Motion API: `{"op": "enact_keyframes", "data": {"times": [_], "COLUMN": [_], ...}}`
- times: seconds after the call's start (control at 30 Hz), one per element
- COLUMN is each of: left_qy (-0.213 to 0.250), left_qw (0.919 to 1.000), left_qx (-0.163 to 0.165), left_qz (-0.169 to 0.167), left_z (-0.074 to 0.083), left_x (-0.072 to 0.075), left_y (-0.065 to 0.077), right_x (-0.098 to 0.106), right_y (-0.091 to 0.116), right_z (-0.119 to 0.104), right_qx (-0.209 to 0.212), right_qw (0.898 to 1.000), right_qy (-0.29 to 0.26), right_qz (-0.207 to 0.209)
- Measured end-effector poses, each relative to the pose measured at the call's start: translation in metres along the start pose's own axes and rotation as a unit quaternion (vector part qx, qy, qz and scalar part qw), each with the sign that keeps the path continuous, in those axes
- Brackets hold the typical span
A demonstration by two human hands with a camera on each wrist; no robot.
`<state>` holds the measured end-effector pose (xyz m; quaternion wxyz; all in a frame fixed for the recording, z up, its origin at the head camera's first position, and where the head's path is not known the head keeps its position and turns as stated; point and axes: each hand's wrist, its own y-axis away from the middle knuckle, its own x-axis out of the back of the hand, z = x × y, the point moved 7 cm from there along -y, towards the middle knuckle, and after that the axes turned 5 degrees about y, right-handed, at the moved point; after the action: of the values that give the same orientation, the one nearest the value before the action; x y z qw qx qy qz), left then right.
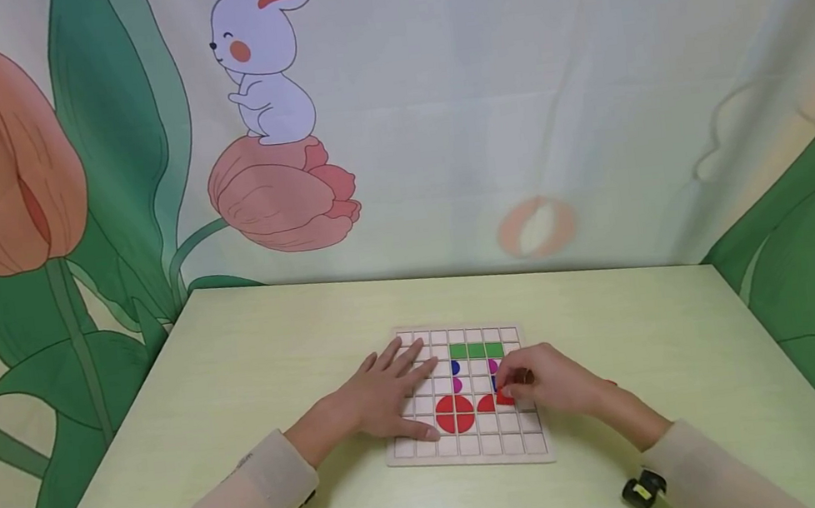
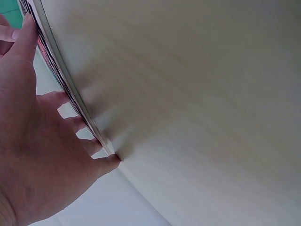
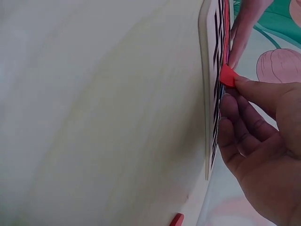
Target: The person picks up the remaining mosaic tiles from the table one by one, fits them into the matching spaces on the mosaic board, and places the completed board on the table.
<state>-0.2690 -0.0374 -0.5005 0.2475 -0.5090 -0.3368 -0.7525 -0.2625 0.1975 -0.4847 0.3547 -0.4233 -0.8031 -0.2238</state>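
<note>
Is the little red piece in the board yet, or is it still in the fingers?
In the fingers. The right hand pinches the red piece at the grid board; whether it sits in a square, cannot tell.

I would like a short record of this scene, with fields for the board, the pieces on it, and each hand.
board: wooden grid board lying flat on a pale green table
pieces on board: green bar near the far edge; red circle near the front; small blue and magenta pieces between them
left hand: fingers spread, resting flat on the board's left part
right hand: pinches a red piece at the board
backdrop: cloth with rabbit and tulips
</note>
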Motion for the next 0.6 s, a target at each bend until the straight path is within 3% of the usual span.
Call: {"op": "enact_keyframes", "data": {"times": [0.6], "left_qy": [-0.001], "left_qw": [1.0], "left_qx": [0.001], "left_qz": [0.003], "left_z": [0.0001], "left_x": [0.0002], "left_y": [-0.0001], "right_x": [-0.0053], "right_y": [-0.001], "right_z": [0.0002], "right_qx": [0.005], "right_qw": [1.0], "right_qy": [0.013], "right_qz": [-0.023]}}
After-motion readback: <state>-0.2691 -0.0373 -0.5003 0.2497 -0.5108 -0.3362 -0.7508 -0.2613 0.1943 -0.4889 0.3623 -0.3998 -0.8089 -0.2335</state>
